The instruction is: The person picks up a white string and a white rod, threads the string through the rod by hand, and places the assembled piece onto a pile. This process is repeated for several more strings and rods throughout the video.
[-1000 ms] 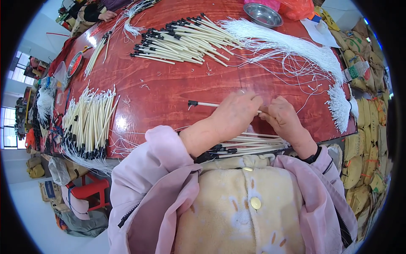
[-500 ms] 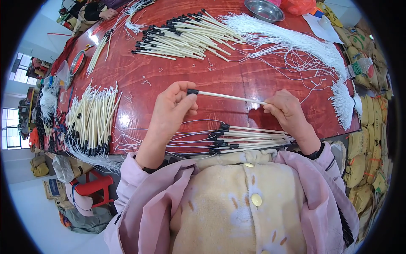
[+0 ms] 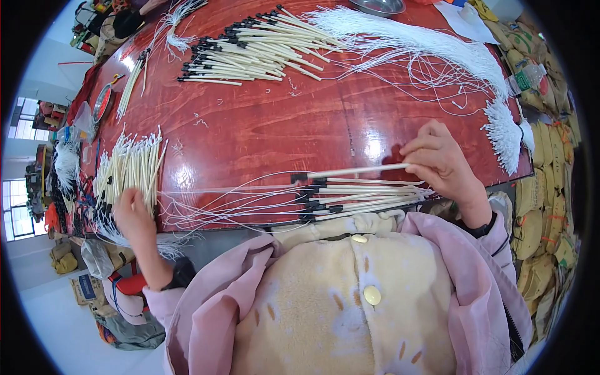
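My right hand pinches the bare end of a cream-coloured thin stick. Its black-tipped end points left, just above a small pile of similar sticks at the table's near edge. Loose white cords trail leftward from that pile. Farther left, my left hand is curled and somewhat blurred, in front of an upright-looking bundle of cream sticks. A faint, smeared pale line runs between the held stick's black end and the left hand's side; whatever those fingers hold cannot be made out.
On the red table, a big heap of black-tipped sticks lies at the far side. A long hank of white cords stretches to the right edge. A metal bowl and another person's arm are at the back.
My left hand has left the stick's black end and swung far left and nearer. The right hand, still holding the stick, has brought it down close to the near pile.
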`<state>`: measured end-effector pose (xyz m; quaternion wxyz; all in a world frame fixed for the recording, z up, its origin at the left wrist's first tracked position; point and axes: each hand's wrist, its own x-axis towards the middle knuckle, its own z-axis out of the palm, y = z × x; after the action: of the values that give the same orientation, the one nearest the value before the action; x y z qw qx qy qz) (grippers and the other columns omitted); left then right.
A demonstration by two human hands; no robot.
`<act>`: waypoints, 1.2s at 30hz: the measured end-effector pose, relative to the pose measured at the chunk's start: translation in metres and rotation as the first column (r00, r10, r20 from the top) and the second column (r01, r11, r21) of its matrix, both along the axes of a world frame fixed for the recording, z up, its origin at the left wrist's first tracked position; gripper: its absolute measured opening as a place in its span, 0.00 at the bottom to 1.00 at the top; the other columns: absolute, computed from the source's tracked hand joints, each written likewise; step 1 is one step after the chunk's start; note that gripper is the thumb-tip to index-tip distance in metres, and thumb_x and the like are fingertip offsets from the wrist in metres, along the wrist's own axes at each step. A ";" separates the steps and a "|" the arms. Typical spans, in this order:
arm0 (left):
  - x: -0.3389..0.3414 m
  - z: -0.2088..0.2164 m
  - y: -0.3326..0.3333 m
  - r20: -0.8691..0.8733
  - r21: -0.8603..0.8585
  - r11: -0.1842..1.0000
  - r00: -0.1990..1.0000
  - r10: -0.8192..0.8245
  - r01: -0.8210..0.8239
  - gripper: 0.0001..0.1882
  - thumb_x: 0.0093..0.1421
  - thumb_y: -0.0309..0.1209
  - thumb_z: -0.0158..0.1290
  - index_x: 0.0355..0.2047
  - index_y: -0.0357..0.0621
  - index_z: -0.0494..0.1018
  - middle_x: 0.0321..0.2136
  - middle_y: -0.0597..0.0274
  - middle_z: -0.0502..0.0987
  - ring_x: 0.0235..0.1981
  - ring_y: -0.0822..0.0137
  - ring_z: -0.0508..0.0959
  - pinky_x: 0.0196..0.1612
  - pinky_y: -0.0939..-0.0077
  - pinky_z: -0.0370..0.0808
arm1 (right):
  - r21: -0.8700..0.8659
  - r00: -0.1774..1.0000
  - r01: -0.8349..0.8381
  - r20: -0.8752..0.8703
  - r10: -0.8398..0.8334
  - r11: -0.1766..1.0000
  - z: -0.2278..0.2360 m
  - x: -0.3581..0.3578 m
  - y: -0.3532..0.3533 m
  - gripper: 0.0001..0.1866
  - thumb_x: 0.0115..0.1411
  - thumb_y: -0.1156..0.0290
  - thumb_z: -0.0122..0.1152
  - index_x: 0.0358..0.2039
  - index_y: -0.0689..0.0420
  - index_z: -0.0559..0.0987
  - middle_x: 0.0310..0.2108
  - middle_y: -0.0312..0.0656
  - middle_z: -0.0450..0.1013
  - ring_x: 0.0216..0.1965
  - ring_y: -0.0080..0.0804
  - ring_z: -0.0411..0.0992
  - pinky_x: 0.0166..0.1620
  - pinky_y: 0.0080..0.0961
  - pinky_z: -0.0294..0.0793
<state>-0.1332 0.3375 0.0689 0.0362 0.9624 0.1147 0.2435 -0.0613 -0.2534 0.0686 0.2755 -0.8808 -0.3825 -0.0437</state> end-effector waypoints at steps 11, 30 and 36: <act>-0.055 0.004 -0.035 -0.192 0.149 0.989 0.981 0.027 0.002 0.18 0.60 0.27 0.60 0.49 0.33 0.75 0.55 0.41 0.73 0.56 0.41 0.73 0.59 0.54 0.68 | -0.130 0.992 0.066 -0.097 -0.079 0.989 0.000 0.002 -0.025 0.25 0.57 0.57 0.70 0.50 0.59 0.81 0.55 0.45 0.74 0.53 0.47 0.67 0.58 0.41 0.65; 0.184 -0.066 -0.383 -0.143 -0.348 0.275 0.240 -0.960 0.896 0.10 0.61 0.29 0.55 0.41 0.38 0.73 0.42 0.49 0.73 0.41 0.47 0.80 0.40 0.54 0.79 | -0.344 0.927 0.367 0.054 -0.372 0.864 -0.040 0.032 -0.017 0.31 0.60 0.57 0.65 0.57 0.67 0.75 0.63 0.49 0.69 0.60 0.50 0.66 0.63 0.43 0.64; 0.197 -0.074 -0.405 -0.244 -0.356 0.300 0.222 -0.944 0.885 0.09 0.62 0.26 0.50 0.42 0.38 0.71 0.43 0.47 0.71 0.40 0.46 0.81 0.39 0.54 0.80 | -0.230 0.959 0.272 -0.011 -0.282 0.935 -0.046 0.012 -0.026 0.28 0.60 0.59 0.65 0.54 0.66 0.77 0.62 0.46 0.72 0.61 0.48 0.67 0.65 0.42 0.63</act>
<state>0.0635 -0.0676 -0.0053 0.2148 0.8652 -0.4511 -0.0418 -0.0497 -0.2790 0.0228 0.1729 -0.9522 -0.2511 -0.0190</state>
